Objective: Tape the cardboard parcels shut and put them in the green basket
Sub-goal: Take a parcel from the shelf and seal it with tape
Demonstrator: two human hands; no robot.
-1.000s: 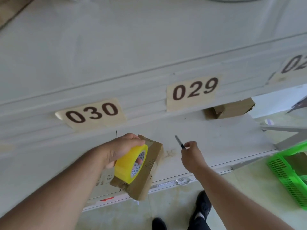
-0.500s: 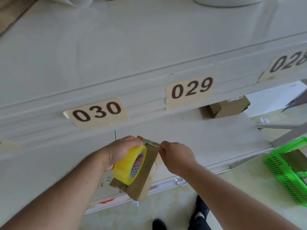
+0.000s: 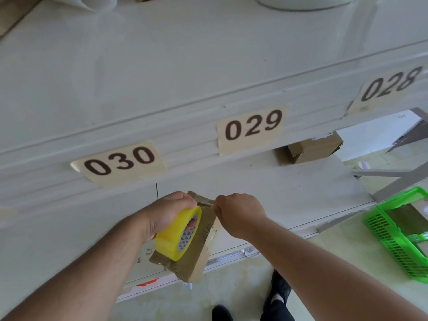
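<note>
- While the left hand [image 3: 166,214] gripped a yellow tape roll [image 3: 177,232] against a cardboard parcel [image 3: 196,246], the parcel stood tilted over the white table's [image 3: 289,195] front edge.
- Right hand [image 3: 240,213] was curled, pinching at the parcel's top corner.
- Second parcel [image 3: 310,148] lay farther back on the table.
- Green basket [image 3: 393,242] sat on the floor, right, holding something brown.

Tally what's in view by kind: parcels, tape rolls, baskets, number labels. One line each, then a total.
Cardboard parcels: 2, the held parcel and the shelf parcel; brown things in the basket cannot be told.
Tape rolls: 1, the yellow tape roll.
Baskets: 1, the green basket.
Number labels: 3, 030, 029, 028.
Total: 7
</note>
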